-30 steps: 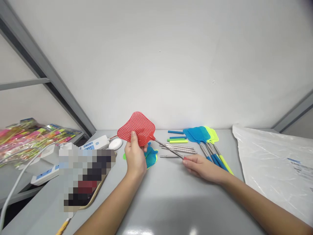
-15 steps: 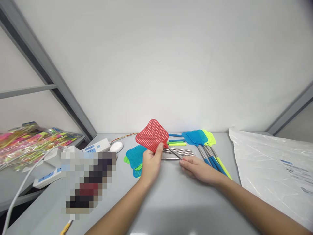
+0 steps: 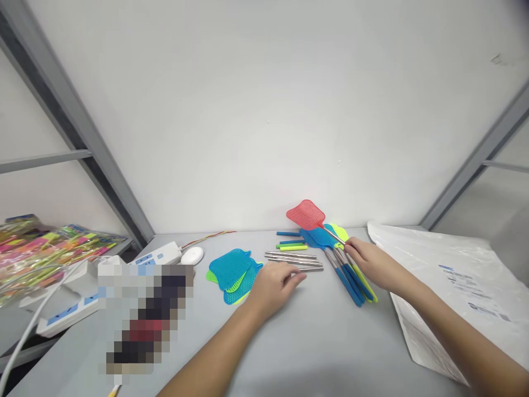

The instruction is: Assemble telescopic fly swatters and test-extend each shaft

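Note:
My right hand (image 3: 367, 266) grips the thin metal rod of a red fly swatter (image 3: 306, 214), whose mesh head is raised above a row of finished blue and green swatters (image 3: 346, 264) lying on the grey table (image 3: 314, 342). My left hand (image 3: 275, 284) rests on the table with loosely curled fingers and holds nothing; its fingertips are beside several bare metal rods (image 3: 293, 259). Loose blue and green swatter heads (image 3: 232, 271) lie in a pile just left of that hand. Short blue and green handle sleeves (image 3: 292, 241) lie behind the rods.
A white plastic bag (image 3: 458, 286) covers the table's right side. At the left are a white power strip (image 3: 159, 255), a white round puck (image 3: 192, 255), another strip with a cable (image 3: 58, 314), and packs of colourful goods (image 3: 45, 242). The wall stands close behind.
My left hand let go of the red swatter head and dropped to the table. My right hand carried the red swatter rightward over the finished swatters. The view turned right.

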Demonstrator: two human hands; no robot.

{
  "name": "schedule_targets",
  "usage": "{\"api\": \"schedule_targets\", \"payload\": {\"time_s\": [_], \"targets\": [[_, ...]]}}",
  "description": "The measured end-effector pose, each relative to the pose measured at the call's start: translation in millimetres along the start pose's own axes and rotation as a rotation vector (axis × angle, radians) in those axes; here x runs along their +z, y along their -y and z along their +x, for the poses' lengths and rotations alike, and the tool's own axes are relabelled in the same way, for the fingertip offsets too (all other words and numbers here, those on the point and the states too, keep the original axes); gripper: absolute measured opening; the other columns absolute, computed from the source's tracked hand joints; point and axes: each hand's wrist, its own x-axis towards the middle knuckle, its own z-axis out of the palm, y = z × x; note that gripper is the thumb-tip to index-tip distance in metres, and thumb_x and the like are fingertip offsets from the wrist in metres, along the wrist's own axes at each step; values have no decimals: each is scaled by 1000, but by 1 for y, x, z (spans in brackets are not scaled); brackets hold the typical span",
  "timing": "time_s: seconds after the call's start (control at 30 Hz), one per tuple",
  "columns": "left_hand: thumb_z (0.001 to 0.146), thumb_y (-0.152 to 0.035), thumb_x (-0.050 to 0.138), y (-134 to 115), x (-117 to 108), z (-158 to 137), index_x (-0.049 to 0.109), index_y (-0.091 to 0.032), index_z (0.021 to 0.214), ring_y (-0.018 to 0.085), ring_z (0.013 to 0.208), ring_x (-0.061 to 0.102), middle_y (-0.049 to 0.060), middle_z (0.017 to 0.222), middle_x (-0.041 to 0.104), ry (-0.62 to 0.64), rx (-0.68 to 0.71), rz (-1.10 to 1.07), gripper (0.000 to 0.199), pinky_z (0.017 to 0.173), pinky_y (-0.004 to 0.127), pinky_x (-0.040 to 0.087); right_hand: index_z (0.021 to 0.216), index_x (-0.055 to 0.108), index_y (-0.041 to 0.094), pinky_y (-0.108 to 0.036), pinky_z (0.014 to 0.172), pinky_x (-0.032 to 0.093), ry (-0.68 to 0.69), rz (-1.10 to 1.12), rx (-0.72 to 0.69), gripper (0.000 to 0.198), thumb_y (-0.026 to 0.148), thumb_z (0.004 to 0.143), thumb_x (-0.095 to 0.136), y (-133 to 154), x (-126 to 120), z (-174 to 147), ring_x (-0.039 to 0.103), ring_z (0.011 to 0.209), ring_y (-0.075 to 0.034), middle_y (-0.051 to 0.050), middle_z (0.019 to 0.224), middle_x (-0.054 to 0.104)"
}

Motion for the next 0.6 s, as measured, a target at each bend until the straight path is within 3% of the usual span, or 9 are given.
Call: {"api": "schedule_targets", "payload": {"time_s": [0.13, 0.27, 0.47, 0.6], "targets": [[97, -39, 41, 6, -2, 2, 65, -21, 82, 15, 75, 60, 0, 79, 69, 8, 21, 99, 33, 74, 29, 39, 109, 54, 21, -28, 68, 40, -14, -154, 176, 39, 39, 97, 22, -30, 17, -13, 63, 85, -20, -8, 96, 67], [97, -38, 37, 13, -15, 4, 64, -21, 79, 15, 73, 59, 1, 77, 67, -4, 14, 154, 37, 73, 30, 38, 126, 46, 17, -31, 63, 39, -28, -251, 268, 41, 34, 97, 22, -33, 36, -20, 64, 81, -25, -12, 92, 68], [98, -38, 33, 37, -50, 7, 64, -20, 85, 17, 74, 58, 3, 80, 67, -62, -84, 259, 38, 70, 30, 39, 104, 55, 18, -32, 58, 37, 51, -430, 239, 32, 29, 95, 27, -20, 36, -14, 64, 74, -27, -11, 83, 67], [96, -36, 36, 45, -67, 11, 65, -22, 88, 18, 79, 60, 3, 85, 68, -2, -122, 305, 33, 69, 28, 41, 96, 55, 17, -34, 59, 37, 63, -548, 177, 31, 34, 95, 29, -12, 25, -9, 64, 72, -30, -11, 81, 65]]}}
